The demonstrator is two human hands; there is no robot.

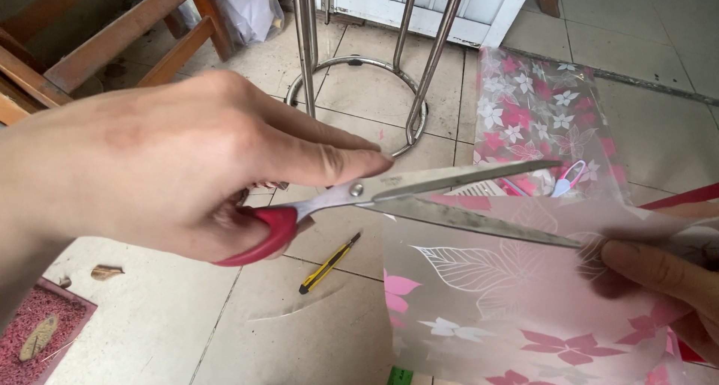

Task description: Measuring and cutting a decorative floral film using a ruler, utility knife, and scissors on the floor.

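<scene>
My left hand [150,168] grips red-handled scissors [449,181], index finger stretched along the top. The blades are open and straddle the upper edge of a translucent sheet of film [487,295] printed with pink and white flowers and leaves. My right hand [659,273] pinches that sheet at its right side, fingers showing through the film, and holds it up off the floor.
A yellow and black utility knife [328,264] lies on the tiled floor below the scissors. Another flowered sheet [539,108] lies further back with a small pair of pink scissors [568,179] on it. Metal stool legs with a ring [352,63], wooden furniture [112,40], and a red mat [37,332] surround.
</scene>
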